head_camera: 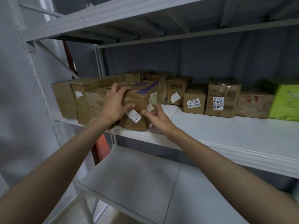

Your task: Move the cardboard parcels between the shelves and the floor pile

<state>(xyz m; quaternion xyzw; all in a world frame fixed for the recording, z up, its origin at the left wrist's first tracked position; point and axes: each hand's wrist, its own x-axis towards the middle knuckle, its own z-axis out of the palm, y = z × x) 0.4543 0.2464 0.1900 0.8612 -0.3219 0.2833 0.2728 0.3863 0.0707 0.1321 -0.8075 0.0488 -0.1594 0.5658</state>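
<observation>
A brown cardboard parcel (140, 101) with purple tape on top and white labels stands at the front edge of the middle shelf (218, 136). My left hand (115, 105) lies flat on its left face, fingers over the top corner and thumb on the front. Just off its lower right corner is my right hand (156, 116), fingers spread and fingertips touching or nearly touching the box. More brown parcels (76, 97) are packed to its left and behind it.
Further right on the same shelf stand several labelled parcels (221, 97) and a green package (285, 102). A bare lower shelf (137, 180) lies below my arms. The upper shelf (145, 12) overhangs. A white upright post (37, 75) and an orange-red object (102, 144) are at the left.
</observation>
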